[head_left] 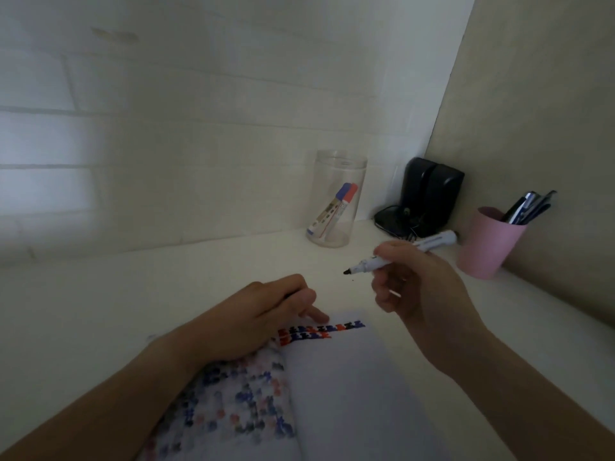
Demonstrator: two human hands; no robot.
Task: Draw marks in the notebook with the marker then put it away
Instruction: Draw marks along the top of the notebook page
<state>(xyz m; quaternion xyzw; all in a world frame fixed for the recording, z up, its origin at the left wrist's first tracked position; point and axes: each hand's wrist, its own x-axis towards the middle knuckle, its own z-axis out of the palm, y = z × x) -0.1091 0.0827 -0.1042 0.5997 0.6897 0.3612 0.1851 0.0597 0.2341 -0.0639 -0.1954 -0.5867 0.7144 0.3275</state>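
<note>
1. The right hand (416,284) is raised above the bench (199,277), clear of the page; its fingers (386,252) are closed around the barrel of an uncapped marker (399,256).
2. The marker lies nearly level, its dark tip pointing left and its pale rear end pointing right toward the pink cup (486,244).
3. The left hand (263,314) rests on the upper left part of the open notebook (349,377), loosely curled, one fingertip touching the page beside the marks; whether it grips anything cannot be told.
4. Rows of red and blue marks (319,331) run along the top edge of the right page. The left page carries blurred coloured marks.
5. A clear jar (336,197) stands near the wall with two capped markers (332,207) leaning inside.
6. The pink cup holds several pens; a black device (426,197) sits in the corner between jar and cup.
</note>
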